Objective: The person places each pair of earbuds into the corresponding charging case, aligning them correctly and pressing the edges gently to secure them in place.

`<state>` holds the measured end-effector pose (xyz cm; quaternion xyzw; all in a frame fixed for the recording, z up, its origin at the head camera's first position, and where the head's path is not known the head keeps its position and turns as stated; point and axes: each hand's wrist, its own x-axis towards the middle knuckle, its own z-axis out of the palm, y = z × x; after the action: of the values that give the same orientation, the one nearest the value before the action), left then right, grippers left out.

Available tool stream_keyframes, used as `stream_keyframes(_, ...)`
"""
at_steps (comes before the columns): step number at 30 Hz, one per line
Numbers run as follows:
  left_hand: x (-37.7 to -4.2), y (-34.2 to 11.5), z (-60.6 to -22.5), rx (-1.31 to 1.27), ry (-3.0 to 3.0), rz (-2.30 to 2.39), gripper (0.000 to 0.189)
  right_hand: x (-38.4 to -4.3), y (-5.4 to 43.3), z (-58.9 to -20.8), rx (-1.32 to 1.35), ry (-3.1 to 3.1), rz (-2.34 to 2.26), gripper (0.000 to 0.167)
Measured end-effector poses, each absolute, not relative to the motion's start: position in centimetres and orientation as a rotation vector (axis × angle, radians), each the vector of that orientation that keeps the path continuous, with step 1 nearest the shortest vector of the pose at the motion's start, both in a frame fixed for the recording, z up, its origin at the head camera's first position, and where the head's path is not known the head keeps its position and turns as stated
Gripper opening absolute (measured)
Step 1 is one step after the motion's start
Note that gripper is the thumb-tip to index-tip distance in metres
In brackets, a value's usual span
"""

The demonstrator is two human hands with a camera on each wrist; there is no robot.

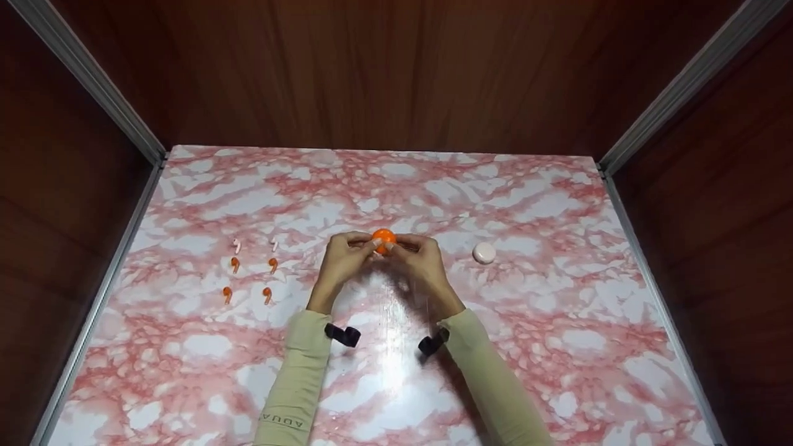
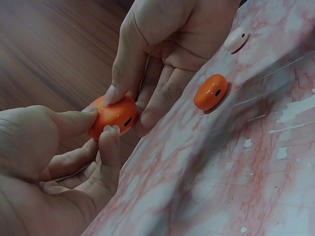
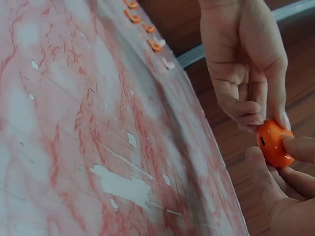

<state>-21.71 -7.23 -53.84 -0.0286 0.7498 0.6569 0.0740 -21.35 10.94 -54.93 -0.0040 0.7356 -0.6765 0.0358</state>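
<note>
Both hands hold one glossy orange rounded earbud case [image 1: 385, 238] between them, raised off the table in the wrist views. My left hand [image 1: 342, 260] pinches its left side, thumb against the shell. From the other side my right hand [image 1: 427, 263] pinches it with thumb and fingers. A small dark slot marks the case [image 2: 115, 114] in the left wrist view. Beyond the right hand, that view also has a second orange case [image 2: 210, 92] on the table, which the head view hides. Near it lies a white case [image 1: 484, 253].
Left of the hands, two white earbuds [image 1: 236, 246] lie above several orange earbuds [image 1: 272, 266], set in two columns. The pink-and-white marbled table [image 1: 526, 347] is bordered by dark wood panels [image 1: 384, 74] at the back and sides. Black straps [image 1: 342, 335] hang at the wrists.
</note>
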Motion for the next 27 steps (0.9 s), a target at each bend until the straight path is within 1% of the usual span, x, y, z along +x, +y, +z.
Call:
stream_keyframes(9,-21.4,-7.0,-53.9,-0.085,2.184,2.008,0.027,-21.1,11.5,-55.4,-0.005,2.133,-2.129,0.025)
stream_keyframes(16,-21.6,-7.1,-53.0,0.036,2.197,2.037,0.027,-20.8,11.6,-54.7,-0.085,2.207,-2.109,0.025)
stream_keyframes(27,-21.4,-7.7,-52.7,0.111,2.265,1.918,0.027,-20.3,11.4,-54.5,-0.141,2.108,-2.153,0.027)
